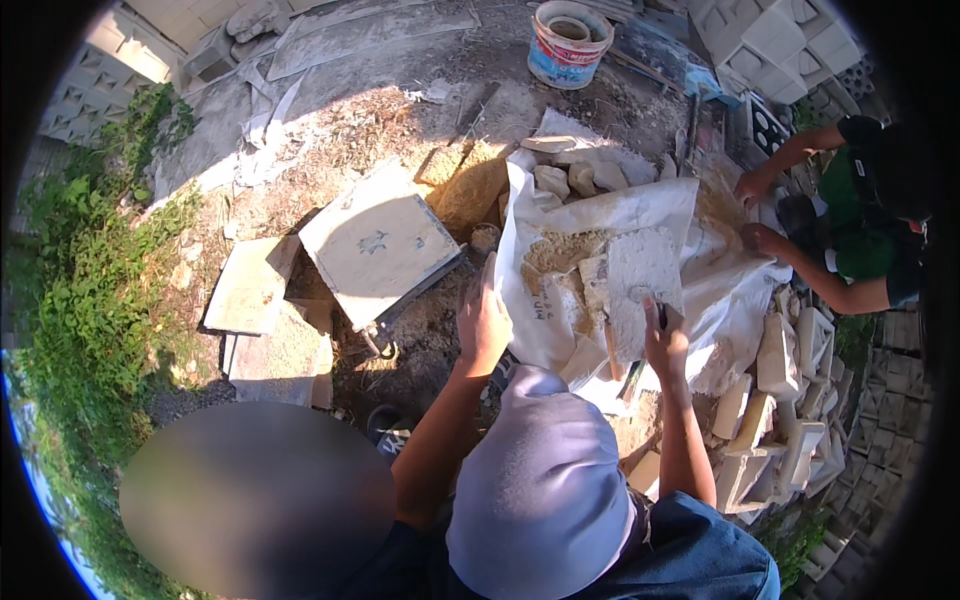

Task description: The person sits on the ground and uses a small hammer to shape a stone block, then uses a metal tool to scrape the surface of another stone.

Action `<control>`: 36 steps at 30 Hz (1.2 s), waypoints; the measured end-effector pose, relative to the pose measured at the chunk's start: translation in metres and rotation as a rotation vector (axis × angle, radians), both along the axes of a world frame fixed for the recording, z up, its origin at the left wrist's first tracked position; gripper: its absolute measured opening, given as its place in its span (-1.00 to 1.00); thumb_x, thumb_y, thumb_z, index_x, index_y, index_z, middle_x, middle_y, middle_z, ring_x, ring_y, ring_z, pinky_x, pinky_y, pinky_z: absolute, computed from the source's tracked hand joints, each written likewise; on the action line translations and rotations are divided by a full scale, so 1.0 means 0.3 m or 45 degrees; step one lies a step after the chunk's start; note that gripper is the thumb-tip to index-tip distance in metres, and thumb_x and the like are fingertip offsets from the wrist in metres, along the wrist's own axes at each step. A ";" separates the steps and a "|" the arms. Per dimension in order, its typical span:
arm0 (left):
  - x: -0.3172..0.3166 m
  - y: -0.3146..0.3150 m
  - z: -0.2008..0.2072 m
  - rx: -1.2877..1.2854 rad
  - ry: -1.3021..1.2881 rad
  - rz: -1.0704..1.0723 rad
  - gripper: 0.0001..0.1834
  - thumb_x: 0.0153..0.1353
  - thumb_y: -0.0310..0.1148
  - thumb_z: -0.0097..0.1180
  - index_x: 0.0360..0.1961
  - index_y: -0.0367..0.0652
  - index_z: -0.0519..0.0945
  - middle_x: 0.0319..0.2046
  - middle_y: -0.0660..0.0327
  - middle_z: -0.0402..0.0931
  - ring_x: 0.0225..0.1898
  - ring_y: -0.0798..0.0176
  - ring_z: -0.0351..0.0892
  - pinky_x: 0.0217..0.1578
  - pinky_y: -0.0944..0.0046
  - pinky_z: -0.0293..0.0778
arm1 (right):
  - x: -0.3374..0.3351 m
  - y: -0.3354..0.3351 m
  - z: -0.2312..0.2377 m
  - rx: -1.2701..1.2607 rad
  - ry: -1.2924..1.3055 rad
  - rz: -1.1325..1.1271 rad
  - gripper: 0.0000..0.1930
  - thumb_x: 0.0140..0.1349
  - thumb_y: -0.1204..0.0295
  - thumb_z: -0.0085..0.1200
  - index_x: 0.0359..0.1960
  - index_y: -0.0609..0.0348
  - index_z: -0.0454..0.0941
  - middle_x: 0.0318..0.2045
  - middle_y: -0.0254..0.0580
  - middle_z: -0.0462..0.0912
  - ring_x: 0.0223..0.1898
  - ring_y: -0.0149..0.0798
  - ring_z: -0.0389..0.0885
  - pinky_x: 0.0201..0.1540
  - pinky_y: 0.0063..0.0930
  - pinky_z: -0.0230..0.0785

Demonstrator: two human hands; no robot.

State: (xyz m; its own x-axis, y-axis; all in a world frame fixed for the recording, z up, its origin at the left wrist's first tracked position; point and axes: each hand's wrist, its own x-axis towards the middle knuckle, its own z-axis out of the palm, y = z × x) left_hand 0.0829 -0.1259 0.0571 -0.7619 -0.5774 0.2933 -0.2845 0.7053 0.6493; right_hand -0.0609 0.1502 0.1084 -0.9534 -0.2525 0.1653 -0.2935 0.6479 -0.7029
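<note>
My left hand is raised with its fingers stretched out, beside the near left edge of a white sack; whether it touches the sack is unclear. A pale, square slab-like piece in a frame lies left of that hand. My right hand is closed round a short dark handle at the right edge of a flat grey rectangular board. The board lies over the opened sack, next to sandy material. A wooden stick pokes out below the board.
At the right, another person's hands rest on the sheeting. Pale cast blocks are piled below them. A bucket stands at the back, rubble lies at the sack's far end, and flat slabs lie left. Grey cloth fills the lower middle.
</note>
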 end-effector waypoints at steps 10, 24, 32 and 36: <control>-0.026 0.048 -0.015 -0.163 -0.061 -0.122 -0.12 0.11 -0.68 0.13 0.51 -0.19 0.21 -0.04 -0.09 0.61 0.03 -0.17 0.57 0.21 -0.06 0.42 | 0.055 0.191 -0.216 0.430 -0.272 -0.179 -0.70 0.33 0.24 0.27 -0.26 0.29 0.64 -0.45 0.17 0.64 -0.35 0.28 0.63 -0.20 0.03 0.46; -0.081 0.153 -0.010 0.545 -0.018 -0.028 -0.16 0.32 -0.55 0.16 0.55 -0.13 0.02 0.27 -0.30 0.43 0.19 -0.39 0.51 0.14 -0.10 0.47 | 0.115 -0.034 -0.320 0.798 0.047 0.029 -0.45 0.27 0.24 0.25 0.20 0.25 0.40 0.01 0.09 0.49 0.06 0.18 0.52 -0.08 0.04 0.55; -0.065 0.092 0.001 0.672 -0.335 0.330 -0.81 0.30 -0.39 0.26 -0.16 -0.29 0.61 -0.36 -0.14 0.68 -0.24 -0.27 0.71 -0.27 -0.08 0.57 | 0.123 -0.041 -0.340 0.821 0.248 0.021 -0.41 0.29 0.24 0.26 0.27 0.32 0.43 0.04 0.10 0.48 0.03 0.16 0.49 -0.09 -0.01 0.53; -0.084 0.068 -0.028 0.692 -0.212 0.132 -0.74 0.28 -0.35 0.29 -0.10 -0.28 0.59 -0.24 -0.16 0.69 -0.14 -0.27 0.70 -0.17 -0.09 0.57 | 0.115 -0.061 -0.303 0.705 0.273 0.048 -0.46 0.32 0.30 0.21 0.26 0.32 0.44 0.01 0.13 0.51 0.03 0.18 0.51 -0.06 -0.03 0.53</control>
State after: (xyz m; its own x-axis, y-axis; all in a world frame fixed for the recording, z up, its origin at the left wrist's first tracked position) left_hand 0.0577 -0.1054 0.0486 -0.7041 -0.6856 -0.1849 -0.4633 0.2462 0.8513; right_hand -0.0262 0.1319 0.0176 -0.9020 -0.3890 0.1874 -0.4214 0.8876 -0.1861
